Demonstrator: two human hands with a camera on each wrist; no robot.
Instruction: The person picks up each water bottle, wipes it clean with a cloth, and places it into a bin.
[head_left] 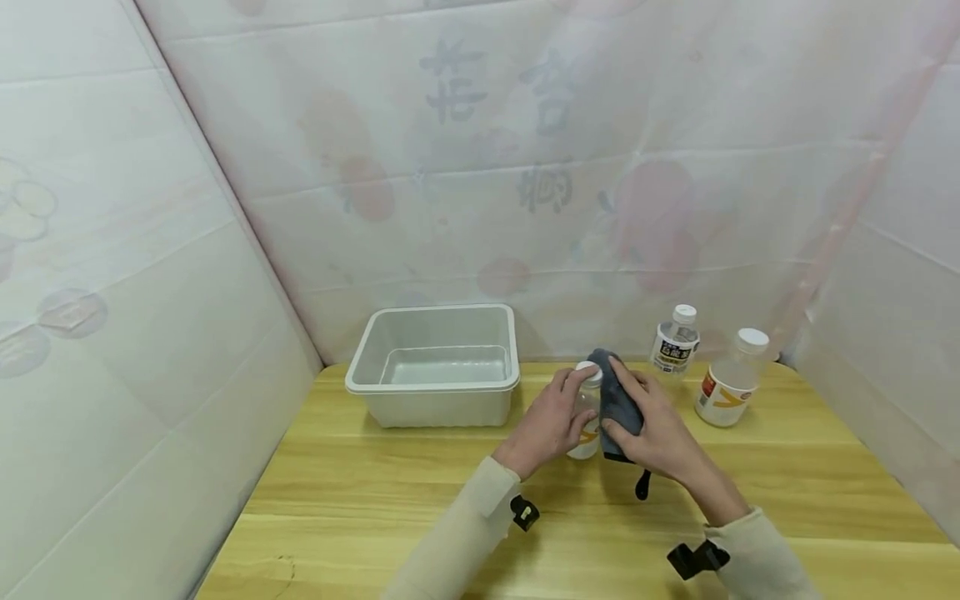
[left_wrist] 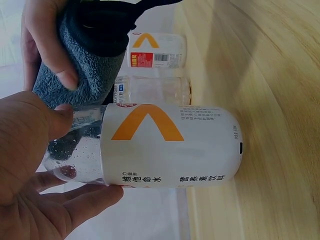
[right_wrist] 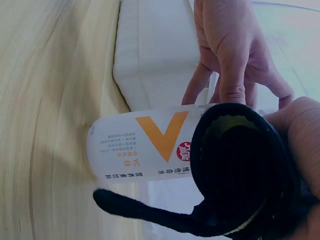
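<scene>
On the counter (head_left: 352, 508), a tub (head_left: 438, 408) is sitting left; a pouch (head_left: 618, 404) is separating the front bottle (left_wrist: 167, 150) from the rear bottle (head_left: 675, 347) and right bottle (head_left: 727, 387).

The cloth (right_wrist: 242, 170) partly hides the gripped bottle (right_wrist: 145, 142).

Legible markings: three bottles, one curtain

1. Front bottle (left_wrist: 170, 145), white label (left_wrist: 205, 155): large orange V (left_wrist: 162, 125); black characters 维他命水, with smaller 力量帝 alongside, and 营养素饮料. Right wrist view adds orange "VC" and 锌, plus a round red badge (right_wrist: 184, 151) with white characters. Fine print too small to read.
2. Far-right bottle (head_left: 727, 387): matching orange V, red panel (left_wrist: 141, 60) with unclear characters, barcode (left_wrist: 161, 57) beside it.
3. Rear bottle (head_left: 675, 346): "SUNTORY" at the label's edge in the left wrist view; bold characters on a dark panel, seemingly 乌龙茶.
4. Back curtain (head_left: 450, 225): large, faded grey characters, too pale to read surely.
</scene>
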